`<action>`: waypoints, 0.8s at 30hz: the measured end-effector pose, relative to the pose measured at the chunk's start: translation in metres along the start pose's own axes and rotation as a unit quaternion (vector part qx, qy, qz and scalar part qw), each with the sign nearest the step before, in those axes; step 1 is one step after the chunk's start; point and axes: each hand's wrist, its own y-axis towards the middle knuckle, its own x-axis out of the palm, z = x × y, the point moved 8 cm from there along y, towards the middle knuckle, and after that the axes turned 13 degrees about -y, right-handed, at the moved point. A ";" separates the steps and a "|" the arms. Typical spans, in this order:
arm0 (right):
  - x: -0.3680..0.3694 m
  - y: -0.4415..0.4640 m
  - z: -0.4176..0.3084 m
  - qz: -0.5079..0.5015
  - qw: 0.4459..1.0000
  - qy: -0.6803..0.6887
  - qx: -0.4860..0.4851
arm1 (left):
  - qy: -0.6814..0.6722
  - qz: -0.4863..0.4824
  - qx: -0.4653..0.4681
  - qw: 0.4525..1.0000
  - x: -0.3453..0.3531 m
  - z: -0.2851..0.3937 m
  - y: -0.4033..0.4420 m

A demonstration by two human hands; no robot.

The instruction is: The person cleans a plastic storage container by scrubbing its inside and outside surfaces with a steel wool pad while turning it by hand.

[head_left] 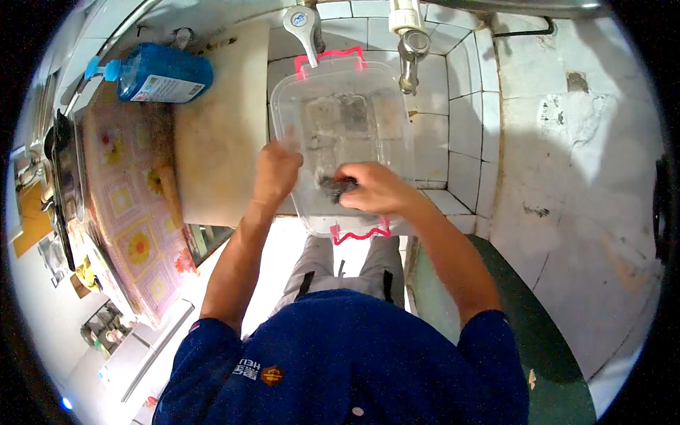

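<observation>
A clear plastic container (397, 127) with pink handles lies over the tiled sink, below the taps. On its left edge my left hand (278, 168) is closed, gripping the rim. My right hand (372, 188) is closed around a dark grey scrubber (337, 188), which rests against the container near its lower end. The pink handle (361, 231) nearest me sticks out just below my right hand. Another pink handle (329, 58) is at the far end, by the white-handled tap.
A blue liquid bottle (166, 74) lies on the counter at the upper left. Two taps, one with a white lever (300, 27) and one metal (411, 57), stand above the container. A flowered cloth (131, 219) covers the left surface. Tiled walls (464, 127) rise at the right.
</observation>
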 end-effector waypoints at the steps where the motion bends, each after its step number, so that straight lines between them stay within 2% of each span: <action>1: -0.027 -0.021 -0.012 0.060 0.997 0.039 -0.004 | 0.015 0.000 0.040 0.999 -0.002 0.004 0.001; 2: -0.050 -0.044 -0.016 0.121 0.990 0.079 -0.008 | 0.016 0.000 0.042 0.999 -0.003 0.007 0.002; 4: -0.070 -0.087 0.017 0.244 0.940 0.228 0.069 | -0.110 -0.027 -0.105 0.988 0.001 -0.005 0.001; 6: -0.077 -0.116 0.069 0.367 0.851 0.361 0.101 | -0.151 -0.024 -0.102 0.983 0.002 -0.010 0.002; 7: -0.072 -0.116 0.089 0.372 0.848 0.363 0.100 | -0.192 -0.019 -0.104 0.976 0.001 -0.013 0.001; 9: -0.043 -0.111 0.148 0.359 0.796 0.434 0.221 | -0.207 -0.049 -0.114 0.970 0.000 -0.006 -0.002; 10: -0.030 -0.105 0.163 0.363 0.791 0.439 0.223 | -0.224 -0.077 -0.127 0.963 0.003 -0.004 -0.004; 12: 0.030 -0.081 0.181 0.179 0.756 0.523 0.350 | -0.222 -0.098 -0.160 0.957 0.008 -0.006 -0.006; 13: 0.027 -0.076 0.169 0.183 0.753 0.528 0.348 | -0.225 -0.113 -0.191 0.949 0.011 -0.009 -0.006; 15: 0.031 -0.054 0.122 0.092 0.612 0.753 0.221 | -0.236 -0.133 -0.201 0.941 0.013 -0.003 -0.009; 16: 0.036 -0.046 0.130 0.096 0.608 0.757 0.219 | -0.253 -0.148 -0.212 0.932 0.016 0.000 -0.011; 18: 0.015 -0.013 0.143 0.094 0.811 0.574 0.056 | -0.255 -0.160 -0.223 0.927 0.021 0.008 -0.015; 19: 0.006 0.003 0.150 0.100 0.808 0.578 0.058 | -0.262 -0.164 -0.235 0.921 0.024 0.009 -0.018; 21: -0.015 0.035 0.147 0.058 0.682 0.729 -0.007 | -0.241 -0.175 -0.242 0.924 0.029 0.003 -0.020; 22: -0.015 0.043 0.144 0.049 0.657 0.753 -0.012 | -0.221 -0.180 -0.245 0.927 0.030 0.002 -0.019; 24: 0.009 0.038 0.134 0.044 0.670 0.741 0.014 | -0.241 -0.170 -0.243 0.924 0.029 0.009 -0.022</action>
